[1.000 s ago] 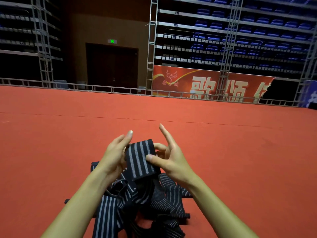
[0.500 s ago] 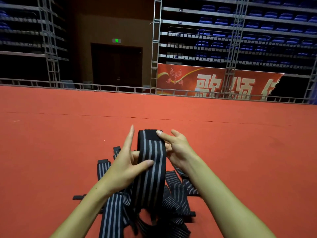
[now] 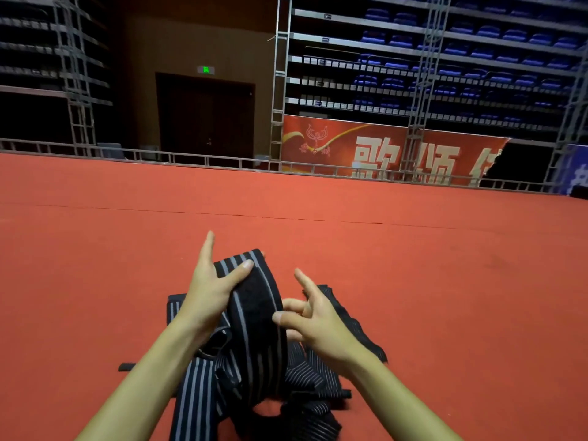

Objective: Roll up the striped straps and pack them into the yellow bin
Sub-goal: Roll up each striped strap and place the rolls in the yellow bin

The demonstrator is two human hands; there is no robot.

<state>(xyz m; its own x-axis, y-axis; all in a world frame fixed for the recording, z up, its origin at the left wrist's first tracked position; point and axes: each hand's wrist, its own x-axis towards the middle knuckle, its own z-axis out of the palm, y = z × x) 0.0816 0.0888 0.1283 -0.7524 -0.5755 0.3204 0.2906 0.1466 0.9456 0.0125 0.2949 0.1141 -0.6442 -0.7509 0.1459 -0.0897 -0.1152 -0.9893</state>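
Head view. The left hand (image 3: 208, 289) holds a striped strap (image 3: 254, 300) raised above the red carpet (image 3: 445, 281), thumb pressed across its upper folded end, index finger pointing straight up. The right hand (image 3: 315, 316) touches the strap's right edge with thumb and bent fingers, its index finger extended; whether it pinches the fabric cannot be told. The strap hangs down into a loose pile of striped straps (image 3: 305, 386) lying on the carpet between the forearms. Behind the carpet stands a red banner (image 3: 381, 148).
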